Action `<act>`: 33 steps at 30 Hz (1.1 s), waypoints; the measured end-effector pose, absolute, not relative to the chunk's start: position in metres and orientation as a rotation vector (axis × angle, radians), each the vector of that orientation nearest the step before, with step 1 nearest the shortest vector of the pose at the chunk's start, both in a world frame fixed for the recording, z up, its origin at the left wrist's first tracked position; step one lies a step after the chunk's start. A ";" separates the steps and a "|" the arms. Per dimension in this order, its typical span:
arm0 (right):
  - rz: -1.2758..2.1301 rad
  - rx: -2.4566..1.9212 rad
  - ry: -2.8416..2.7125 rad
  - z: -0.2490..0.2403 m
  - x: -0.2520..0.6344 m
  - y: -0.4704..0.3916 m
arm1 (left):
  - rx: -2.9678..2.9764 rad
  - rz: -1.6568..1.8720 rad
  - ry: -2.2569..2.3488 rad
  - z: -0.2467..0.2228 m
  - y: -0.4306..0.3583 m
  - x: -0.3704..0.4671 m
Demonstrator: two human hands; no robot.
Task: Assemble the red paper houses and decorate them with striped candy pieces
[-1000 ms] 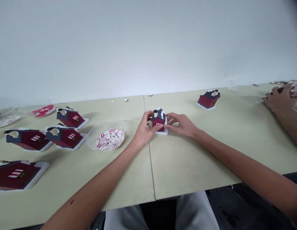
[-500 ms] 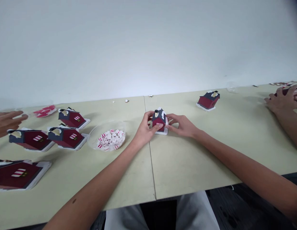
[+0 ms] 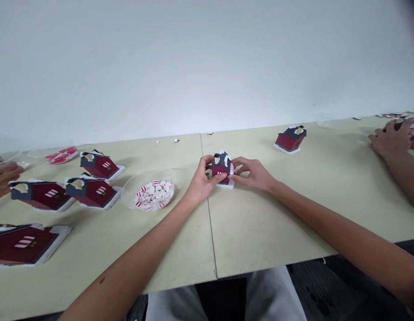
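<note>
Between my hands, a small toy house (image 3: 220,168) with dark red walls, a dark blue roof with white snow patches and a white base stands on the table. My left hand (image 3: 205,180) is closed around its left side, thumb across the front wall below a red-and-white striped piece. On the right side, my right hand (image 3: 252,173) has its thumb and fingertips at the wall, next to a striped piece there; whether that piece is pinched or pressed on is hard to tell. Left of my left forearm stands a clear bowl (image 3: 154,196) of small red-and-white striped pieces.
Several similar houses (image 3: 96,191) stand at the left, and one house (image 3: 290,140) at the back right. A bowl with red pieces (image 3: 62,155) is at far left beside another person's hand (image 3: 6,176). Another person's hands (image 3: 394,137) work at far right. Small pieces (image 3: 176,140) lie near the wall.
My hands and the house between them stay almost in place. The other person's hand at far left has drawn back to the left and lower.
</note>
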State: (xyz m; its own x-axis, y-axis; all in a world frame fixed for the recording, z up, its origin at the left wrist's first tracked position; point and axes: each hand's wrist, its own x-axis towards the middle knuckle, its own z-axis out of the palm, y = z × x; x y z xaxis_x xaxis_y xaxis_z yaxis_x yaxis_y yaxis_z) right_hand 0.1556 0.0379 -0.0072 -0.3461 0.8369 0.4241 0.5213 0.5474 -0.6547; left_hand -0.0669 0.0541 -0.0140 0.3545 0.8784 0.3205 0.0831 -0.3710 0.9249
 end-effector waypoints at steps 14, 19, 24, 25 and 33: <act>0.445 -1.112 -2.054 -0.012 0.154 0.040 | 1.675 1.099 0.839 -0.014 0.056 -0.067; 0.477 -1.131 -2.030 -0.011 0.154 0.039 | 1.688 1.088 0.827 -0.013 0.057 -0.068; 0.480 -1.146 -1.999 -0.009 0.151 0.038 | 1.698 1.076 0.816 -0.012 0.056 -0.069; 0.477 -1.146 -2.000 -0.009 0.151 0.038 | 1.703 1.077 0.815 -0.012 0.056 -0.069; 0.454 -1.147 -2.005 -0.011 0.151 0.038 | 1.691 1.081 0.818 -0.012 0.056 -0.068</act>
